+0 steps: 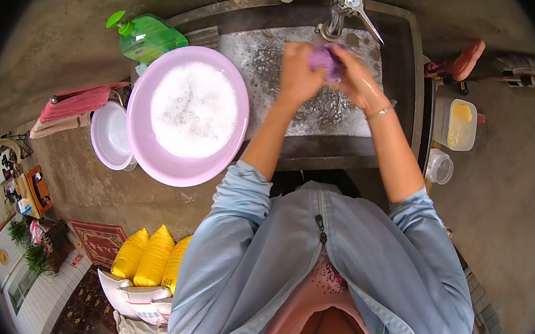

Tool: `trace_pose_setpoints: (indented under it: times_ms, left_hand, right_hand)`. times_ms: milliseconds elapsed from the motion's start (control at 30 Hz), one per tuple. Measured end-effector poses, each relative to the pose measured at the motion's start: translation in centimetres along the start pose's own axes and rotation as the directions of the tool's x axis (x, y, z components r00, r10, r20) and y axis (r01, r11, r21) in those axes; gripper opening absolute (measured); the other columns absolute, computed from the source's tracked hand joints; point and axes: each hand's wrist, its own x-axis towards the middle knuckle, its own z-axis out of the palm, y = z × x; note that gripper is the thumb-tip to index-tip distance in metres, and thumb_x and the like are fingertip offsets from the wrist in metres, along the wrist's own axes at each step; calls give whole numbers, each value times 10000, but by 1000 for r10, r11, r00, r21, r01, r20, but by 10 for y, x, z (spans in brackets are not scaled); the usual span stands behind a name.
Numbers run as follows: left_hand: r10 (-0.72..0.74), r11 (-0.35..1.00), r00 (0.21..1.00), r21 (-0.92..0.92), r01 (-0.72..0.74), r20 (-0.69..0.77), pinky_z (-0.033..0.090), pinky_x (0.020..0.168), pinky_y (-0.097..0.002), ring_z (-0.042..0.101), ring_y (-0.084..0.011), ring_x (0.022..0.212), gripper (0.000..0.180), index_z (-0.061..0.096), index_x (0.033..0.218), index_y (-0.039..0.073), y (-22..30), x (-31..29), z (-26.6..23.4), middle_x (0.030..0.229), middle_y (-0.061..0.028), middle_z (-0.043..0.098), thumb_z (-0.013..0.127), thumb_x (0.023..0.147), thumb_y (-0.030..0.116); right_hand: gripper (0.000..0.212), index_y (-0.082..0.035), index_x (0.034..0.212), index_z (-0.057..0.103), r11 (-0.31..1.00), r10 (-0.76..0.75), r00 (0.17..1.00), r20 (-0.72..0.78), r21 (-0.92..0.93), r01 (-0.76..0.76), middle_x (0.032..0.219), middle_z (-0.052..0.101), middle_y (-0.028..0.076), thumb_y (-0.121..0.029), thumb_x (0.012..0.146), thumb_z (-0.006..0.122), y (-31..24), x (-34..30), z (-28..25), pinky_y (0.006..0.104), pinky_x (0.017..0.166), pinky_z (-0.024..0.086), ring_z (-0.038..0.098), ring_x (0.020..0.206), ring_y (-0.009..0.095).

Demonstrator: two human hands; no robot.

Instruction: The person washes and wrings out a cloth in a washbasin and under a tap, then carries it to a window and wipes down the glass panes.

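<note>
A small bunched purple cloth (327, 63) is squeezed between my two hands under the metal faucet (337, 20). My left hand (298, 72) closes on it from one side, and my right hand (360, 84) wraps it from the other. Motion blurs the cloth, so its exact shape is unclear. Below them, the dark sink (416, 72) holds water streaked with white suds. On the sink's left side rests a pink-lilac basin (239, 109) with a thick layer of foam inside.
Behind the basin stands a green pump bottle (151, 38). A smaller pale basin (100, 135) and a red towel (77, 107) are at the left. Right of the sink sit a plastic tub with something yellow (460, 124) and a clear jar (439, 166). Yellow sacks (154, 256) lie lower left.
</note>
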Motion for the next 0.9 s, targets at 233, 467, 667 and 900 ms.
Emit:
trace_pose_setpoints:
  times_ms: [233,467,667,900]
  left_hand:
    - [42,929,998,-365,-55,-44,435,813,-422,555,-334,871,264,626,868,25,16,-2,-2,836,-158,588,653,670,197]
    - [-70,968,914,196,160,-400,465,717,-461,591,-364,819,308,612,813,47,-47,37,-42,818,-150,587,654,774,350]
    - [-267,946,960,168,277,-83,464,707,-442,582,-346,777,284,629,884,65,-42,30,-42,827,-141,608,632,830,343]
    - [-255,545,881,-694,472,399,464,787,-277,574,-116,897,288,584,1110,-9,-7,16,-53,991,-40,629,622,881,161]
  right_hand:
    - [265,-48,1092,529,947,-62,986,153,320,10,1179,571,168,-269,946,516,10,2,15,341,913,487,574,1038,253]
    - [416,-18,1353,415,932,-359,931,69,70,355,1306,497,76,-175,972,469,35,-40,63,323,1034,374,485,1181,182]
    - [612,-81,1401,365,335,-592,798,111,-867,369,1374,415,146,-192,867,643,19,-11,-10,311,1049,328,439,1240,226]
    - [554,-41,1324,433,560,-388,867,312,-667,491,1188,571,71,-89,829,677,6,11,-23,275,942,428,543,1062,124]
